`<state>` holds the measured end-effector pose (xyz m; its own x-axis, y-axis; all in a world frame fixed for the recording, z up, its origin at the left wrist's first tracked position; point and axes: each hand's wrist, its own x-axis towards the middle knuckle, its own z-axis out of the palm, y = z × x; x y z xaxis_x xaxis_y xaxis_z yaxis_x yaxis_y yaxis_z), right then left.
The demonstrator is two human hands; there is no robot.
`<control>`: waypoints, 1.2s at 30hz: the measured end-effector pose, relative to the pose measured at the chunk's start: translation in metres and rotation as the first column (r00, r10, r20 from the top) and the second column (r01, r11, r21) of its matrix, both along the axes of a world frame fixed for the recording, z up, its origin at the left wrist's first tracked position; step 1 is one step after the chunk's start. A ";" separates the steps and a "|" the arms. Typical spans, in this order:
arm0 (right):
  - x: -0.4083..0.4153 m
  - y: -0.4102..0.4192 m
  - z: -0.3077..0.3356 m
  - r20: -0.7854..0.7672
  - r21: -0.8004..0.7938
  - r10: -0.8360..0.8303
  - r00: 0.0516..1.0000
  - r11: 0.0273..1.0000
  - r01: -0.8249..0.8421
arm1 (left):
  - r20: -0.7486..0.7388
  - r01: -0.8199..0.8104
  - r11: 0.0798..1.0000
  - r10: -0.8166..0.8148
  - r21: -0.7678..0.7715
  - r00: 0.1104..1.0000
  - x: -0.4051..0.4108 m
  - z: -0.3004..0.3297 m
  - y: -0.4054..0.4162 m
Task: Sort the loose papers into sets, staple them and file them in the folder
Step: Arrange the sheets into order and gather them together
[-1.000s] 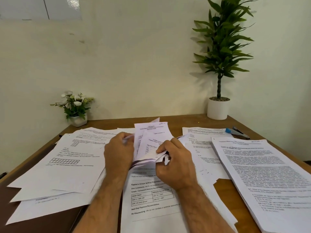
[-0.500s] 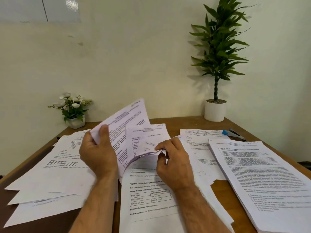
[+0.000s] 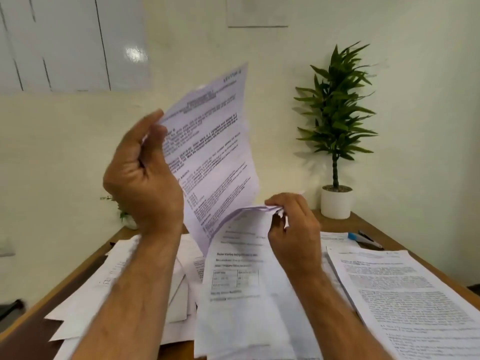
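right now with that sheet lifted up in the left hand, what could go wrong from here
1. The left hand holds the lifted sheet only by one edge, while its bottom corner seems still caught in the bunch the right hand pinches; pulling further could tear or crease it.
2. The loose papers on the table overlap in untidy layers, so a sheet could land in the wrong set.
3. The right stack lies close to the table edge and could be knocked off.

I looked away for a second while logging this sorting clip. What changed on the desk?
The left hand lifted one sheet off the middle pile to near upright. The right hand still pinches the folded-back page corners. The stapler and right-hand stack stayed put.
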<state>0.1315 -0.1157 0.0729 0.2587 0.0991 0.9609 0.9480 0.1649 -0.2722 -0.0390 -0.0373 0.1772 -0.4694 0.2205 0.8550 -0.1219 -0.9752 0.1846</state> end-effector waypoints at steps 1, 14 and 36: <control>-0.002 -0.003 0.018 0.038 0.041 0.008 0.999 0.999 -0.009 | -0.002 -0.003 1.000 0.003 0.020 1.000 -0.004 0.013 -0.002; -0.040 -0.020 0.135 0.329 -0.232 -0.135 0.935 0.948 0.219 | -0.343 0.406 0.655 -0.713 -0.637 0.611 0.010 0.030 0.001; 0.009 0.011 -0.100 -0.022 -0.497 -0.166 0.986 0.857 0.133 | -0.004 0.277 0.153 -0.881 -0.949 0.474 0.064 -0.189 0.015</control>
<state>0.1405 -0.1045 -0.0267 0.3657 0.5101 0.7785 0.9290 -0.1484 -0.3392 0.0246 -0.0227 -0.0115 0.5535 0.8305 0.0633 -0.1733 0.0405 0.9840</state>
